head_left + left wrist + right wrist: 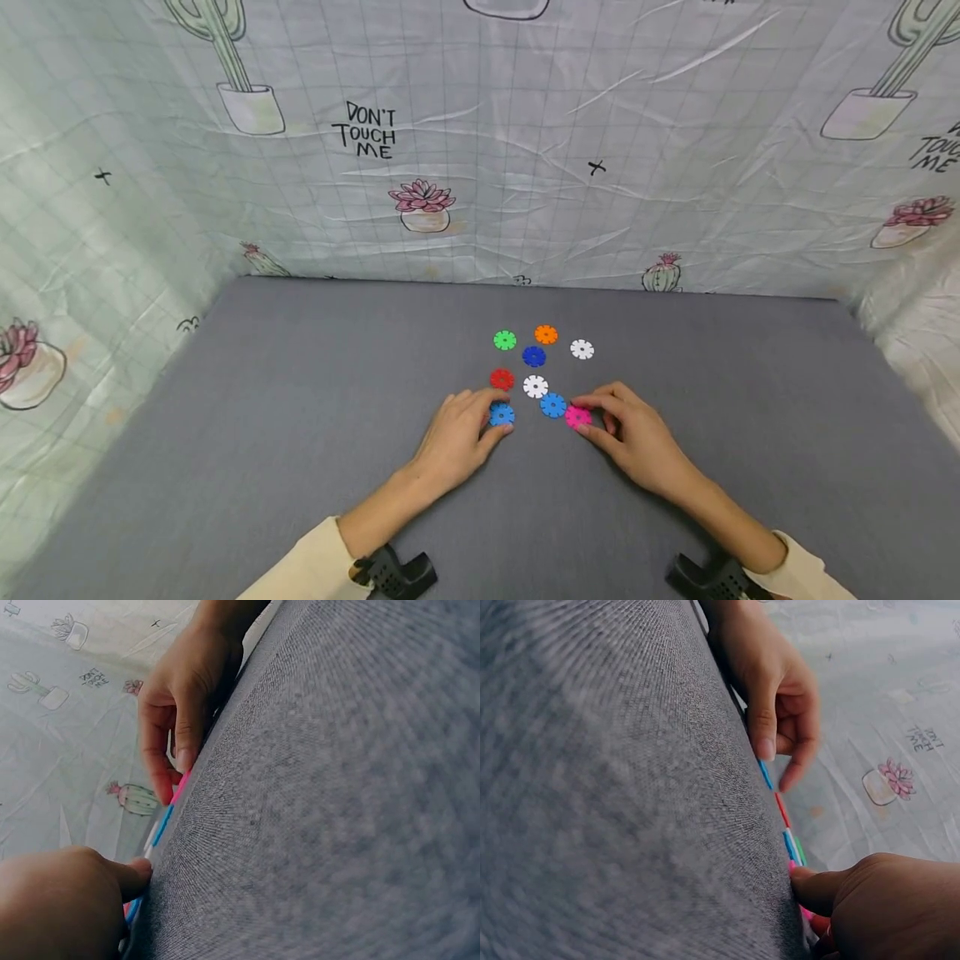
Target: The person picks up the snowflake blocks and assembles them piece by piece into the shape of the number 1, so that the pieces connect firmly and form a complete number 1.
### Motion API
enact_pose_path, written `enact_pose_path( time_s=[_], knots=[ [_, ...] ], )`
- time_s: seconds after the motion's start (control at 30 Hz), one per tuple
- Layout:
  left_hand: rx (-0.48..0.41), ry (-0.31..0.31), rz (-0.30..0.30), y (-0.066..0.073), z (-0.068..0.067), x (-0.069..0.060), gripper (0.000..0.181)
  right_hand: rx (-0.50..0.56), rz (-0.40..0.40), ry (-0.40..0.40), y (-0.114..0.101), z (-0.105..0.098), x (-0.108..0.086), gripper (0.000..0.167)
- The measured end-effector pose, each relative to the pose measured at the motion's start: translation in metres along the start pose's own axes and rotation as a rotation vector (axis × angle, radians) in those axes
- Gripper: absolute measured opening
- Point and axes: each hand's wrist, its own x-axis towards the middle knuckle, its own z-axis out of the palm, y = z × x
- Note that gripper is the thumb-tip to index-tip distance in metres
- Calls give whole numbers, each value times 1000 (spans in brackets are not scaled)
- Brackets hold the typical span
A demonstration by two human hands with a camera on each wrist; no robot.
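My left hand (pixel 456 440) holds a light blue notched disc (pixel 498 419) by its edges, thumb at the near side and fingers at the far side. Between thumb and fingers of my right hand (pixel 643 440) is a pink notched disc (pixel 578 422). Touching or almost touching the pink one is a second light blue disc (pixel 553 399), lying flat. A white disc (pixel 530 381) is just beyond it, and a red disc (pixel 502 373) lies past the left fingertips. Both wrist views see the discs edge-on, low against the cloth, partly hidden by the hands.
Farther back lie a dark blue disc (pixel 534 351), a green disc (pixel 499 336), an orange disc (pixel 546 328) and another white disc (pixel 582 343). Everything rests on a grey cloth-covered table (pixel 300 375). A printed curtain (pixel 510 225) hangs behind the table and along its sides.
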Motion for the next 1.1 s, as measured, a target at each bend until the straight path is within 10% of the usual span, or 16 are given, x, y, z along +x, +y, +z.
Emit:
enact_pose_path(
  time_s=[0.53,1.1],
  knots=[
    [13,48,-77,5,-4,-7,43,11,-13,-58,-7,1,-4,20],
    [-407,128,52,0,3,-3,17,26,28,-45,-8,-2,-4,25]
  ],
)
